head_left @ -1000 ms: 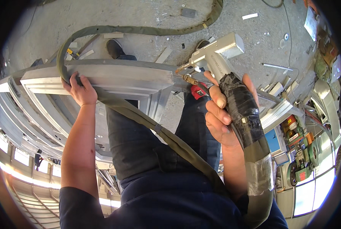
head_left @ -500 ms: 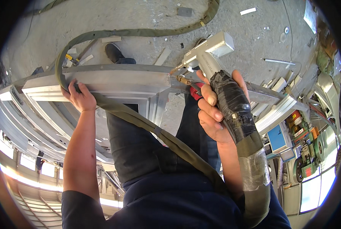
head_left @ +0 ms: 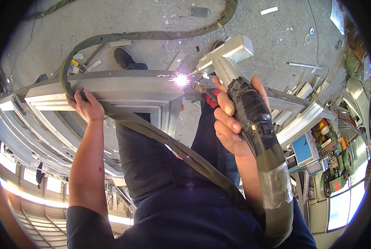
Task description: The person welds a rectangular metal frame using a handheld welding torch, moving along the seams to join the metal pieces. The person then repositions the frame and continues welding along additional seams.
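Right hand (head_left: 235, 114) is wrapping the black-taped handle of a silver welding torch (head_left: 231, 68), fingers and thumb closing round the tape. The handle is running from lower right to upper left; above it the torch head is turning off, its nozzle pointing left and slightly down toward the right end of the frame's top rail. A white-violet flash (head_left: 181, 79) is burning there, just beyond the nozzle — left of the right-hand grip, and nearer to that hand than to the other. The grey metal frame (head_left: 123, 87) is lying crosswise before the legs, its rail stretching left from the flash. Left hand (head_left: 87, 107) is bearing on that rail farther along, fingers curling over an olive sleeved hose (head_left: 144, 126); cannot tell whether it is pinching the hose or just pressing down. A brass-coloured tip (head_left: 199, 87) is sitting beside the nozzle.
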Demonstrator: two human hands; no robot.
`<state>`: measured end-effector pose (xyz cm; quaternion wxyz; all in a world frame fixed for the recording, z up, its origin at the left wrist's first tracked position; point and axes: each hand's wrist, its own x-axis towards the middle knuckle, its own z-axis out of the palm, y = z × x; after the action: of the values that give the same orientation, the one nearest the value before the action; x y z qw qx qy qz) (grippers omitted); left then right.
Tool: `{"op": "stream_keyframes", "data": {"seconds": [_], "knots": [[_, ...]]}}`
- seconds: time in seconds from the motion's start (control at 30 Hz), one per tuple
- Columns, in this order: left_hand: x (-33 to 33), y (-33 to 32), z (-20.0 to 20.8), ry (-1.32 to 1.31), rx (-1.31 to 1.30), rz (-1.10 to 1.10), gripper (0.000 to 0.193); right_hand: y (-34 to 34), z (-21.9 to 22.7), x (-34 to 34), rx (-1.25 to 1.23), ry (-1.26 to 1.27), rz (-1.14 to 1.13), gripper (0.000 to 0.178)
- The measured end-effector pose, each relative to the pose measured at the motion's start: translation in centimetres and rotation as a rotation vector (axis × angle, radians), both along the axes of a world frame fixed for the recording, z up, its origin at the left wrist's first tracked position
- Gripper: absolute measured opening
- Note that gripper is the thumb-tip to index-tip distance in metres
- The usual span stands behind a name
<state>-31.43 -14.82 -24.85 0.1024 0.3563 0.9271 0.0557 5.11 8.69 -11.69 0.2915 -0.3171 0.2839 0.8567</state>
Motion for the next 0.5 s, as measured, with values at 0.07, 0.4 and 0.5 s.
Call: {"op": "stream_keyframes", "data": {"seconds": [0.07, 0.4, 0.5], "knots": [[0.1, -0.1, 0.1, 0.003, 0.007, 0.003, 0.039, -0.1, 0.2, 0.0, -0.005, -0.005, 0.005, 0.077], [0.3, 0.5, 0.2, 0.028, -0.002, -0.009, 0.038, -0.2, 1.2, 0.3, -0.012, 0.026, -0.013, 0.076], [0.4, 0.5, 0.2, 0.028, -0.002, -0.003, 0.038, -0.1, 1.5, 0.3, -0.019, 0.020, -0.009, 0.077]]}}
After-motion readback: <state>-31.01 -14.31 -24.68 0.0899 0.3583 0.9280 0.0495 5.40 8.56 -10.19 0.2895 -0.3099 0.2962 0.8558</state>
